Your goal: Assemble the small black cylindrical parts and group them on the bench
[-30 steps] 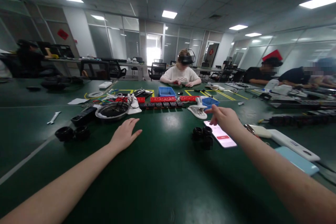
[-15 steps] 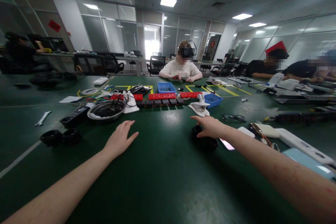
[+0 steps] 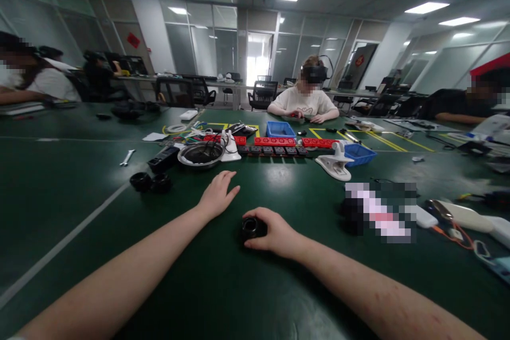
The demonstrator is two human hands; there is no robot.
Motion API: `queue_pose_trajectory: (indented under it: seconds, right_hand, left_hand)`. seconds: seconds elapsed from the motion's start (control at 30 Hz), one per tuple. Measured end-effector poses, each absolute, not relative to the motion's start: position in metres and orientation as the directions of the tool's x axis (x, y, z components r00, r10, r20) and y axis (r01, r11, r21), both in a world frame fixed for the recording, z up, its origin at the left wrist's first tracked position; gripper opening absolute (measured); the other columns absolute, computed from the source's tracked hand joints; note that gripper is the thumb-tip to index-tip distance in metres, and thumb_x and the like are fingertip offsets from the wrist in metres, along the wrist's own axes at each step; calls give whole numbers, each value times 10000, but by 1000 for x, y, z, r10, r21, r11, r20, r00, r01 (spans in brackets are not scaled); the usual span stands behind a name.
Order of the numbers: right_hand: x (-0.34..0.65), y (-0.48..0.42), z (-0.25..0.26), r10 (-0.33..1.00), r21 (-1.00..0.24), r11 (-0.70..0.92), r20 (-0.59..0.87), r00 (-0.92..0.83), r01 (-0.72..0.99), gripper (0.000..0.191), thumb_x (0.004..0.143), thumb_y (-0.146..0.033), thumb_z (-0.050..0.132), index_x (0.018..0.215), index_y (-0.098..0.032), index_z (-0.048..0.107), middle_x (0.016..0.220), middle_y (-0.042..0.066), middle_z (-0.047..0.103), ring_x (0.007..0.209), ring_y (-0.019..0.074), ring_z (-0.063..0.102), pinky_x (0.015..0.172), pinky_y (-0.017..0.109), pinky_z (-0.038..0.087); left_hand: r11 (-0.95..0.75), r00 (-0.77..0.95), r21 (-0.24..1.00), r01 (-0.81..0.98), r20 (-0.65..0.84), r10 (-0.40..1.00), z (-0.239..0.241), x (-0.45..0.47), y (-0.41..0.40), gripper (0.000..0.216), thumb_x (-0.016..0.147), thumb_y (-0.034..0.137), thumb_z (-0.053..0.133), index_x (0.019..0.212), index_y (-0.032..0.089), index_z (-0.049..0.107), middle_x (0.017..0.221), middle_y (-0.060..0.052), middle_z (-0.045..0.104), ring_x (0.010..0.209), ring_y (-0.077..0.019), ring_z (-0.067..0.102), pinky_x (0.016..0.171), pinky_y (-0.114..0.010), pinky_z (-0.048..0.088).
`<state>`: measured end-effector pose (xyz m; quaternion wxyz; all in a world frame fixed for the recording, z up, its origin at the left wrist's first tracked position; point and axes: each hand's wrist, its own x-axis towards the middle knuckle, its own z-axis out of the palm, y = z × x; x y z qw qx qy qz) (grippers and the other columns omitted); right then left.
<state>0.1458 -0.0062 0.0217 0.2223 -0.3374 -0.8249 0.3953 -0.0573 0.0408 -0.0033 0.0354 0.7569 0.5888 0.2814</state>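
Observation:
My right hand [image 3: 277, 231] is wrapped around a black cylindrical part [image 3: 249, 227] with a round opening facing up, low over the middle of the green table [image 3: 223, 287]. Its base is hidden by shadow and fingers, so I cannot tell whether it touches the tabletop. To the left and a little farther away, my left hand [image 3: 217, 194] is open, palm down, fingers stretched forward with nothing in them. Two similar black round parts [image 3: 150, 183] stand side by side to its left. Another dark object [image 3: 350, 215] lies right of my right hand, partly blurred out.
Beyond my hands lie a metal bowl [image 3: 201, 155], red strips [image 3: 274, 141], a white clip stand [image 3: 337, 162] and blue bins [image 3: 360, 154]. A wrench [image 3: 127, 158] is at left; cables and white devices [image 3: 420, 217] at right. A person [image 3: 305, 95] sits opposite.
My right hand has moved from the dark parts at right toward the middle, bringing a black cylindrical part with it. My left hand stays open. The view has turned left.

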Motion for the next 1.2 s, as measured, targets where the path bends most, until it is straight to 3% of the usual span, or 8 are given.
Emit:
queue_pose_trajectory:
  seconds: [0.23,0.33,0.47,0.53,0.63,0.83,1.0,1.2]
  right_hand:
    - [155,-7,14,730,-728,529,130,-671,435,715,502,-323,772,1148,-204,492,1117,82,494,1045,253,441,902,402,358]
    - [161,-2,16,693,-588,625,116,-712,513,587,486,-394,772,1013,-211,588,1115,76,478,1050,267,400,895,398,342]
    - [161,8,18,631,-548,677,89,-771,491,536,535,-443,740,994,-215,583,1032,52,515,945,230,439,817,357,361]
    - [159,12,17,609,-558,685,85,-789,468,464,566,-449,722,943,-210,593,955,38,541,886,213,455,770,336,360]
    - [156,14,15,606,-562,684,82,-791,466,369,585,-451,711,827,-198,594,840,11,550,815,190,462,715,308,343]
    - [144,4,4,753,-508,598,93,-651,619,400,541,-469,720,653,-165,486,687,-8,506,673,157,442,611,273,310]
    - [137,-9,6,827,-407,545,121,-548,733,403,545,-458,715,727,-157,518,767,38,525,737,208,448,650,321,323]
    - [155,8,24,580,-640,632,17,-814,437,456,648,-322,693,1060,-202,538,916,31,545,861,197,475,752,315,360]
  left_hand:
    - [-412,223,446,795,416,882,14,-49,1,318,873,359,374,1112,181,487,1093,-75,510,1047,-198,474,906,-326,399]
    - [-454,325,657,601,319,891,17,-43,-28,353,874,405,359,1143,208,476,1090,-67,507,991,-194,499,857,-328,426]
    - [-456,432,714,532,235,871,22,-39,-43,621,689,473,622,1224,231,419,1179,-72,464,1088,-244,419,928,-379,351]
    - [-446,446,726,523,212,869,25,-36,-41,605,620,431,698,1151,230,488,1100,-57,514,1022,-231,460,889,-354,377]
    - [-402,409,740,538,188,893,26,-32,-38,448,607,370,725,1002,223,574,937,-24,560,886,-195,509,788,-305,412]
    - [-230,226,757,611,111,968,21,-24,-39,447,499,321,787,870,181,579,814,2,529,738,-173,493,637,-264,400]
    - [-187,177,798,573,102,979,18,-25,-40,496,507,229,782,950,191,560,835,10,515,748,-162,487,652,-254,401]
    - [-346,377,766,542,146,915,17,-35,-37,489,541,305,775,981,221,580,844,11,526,778,-167,497,669,-256,395]
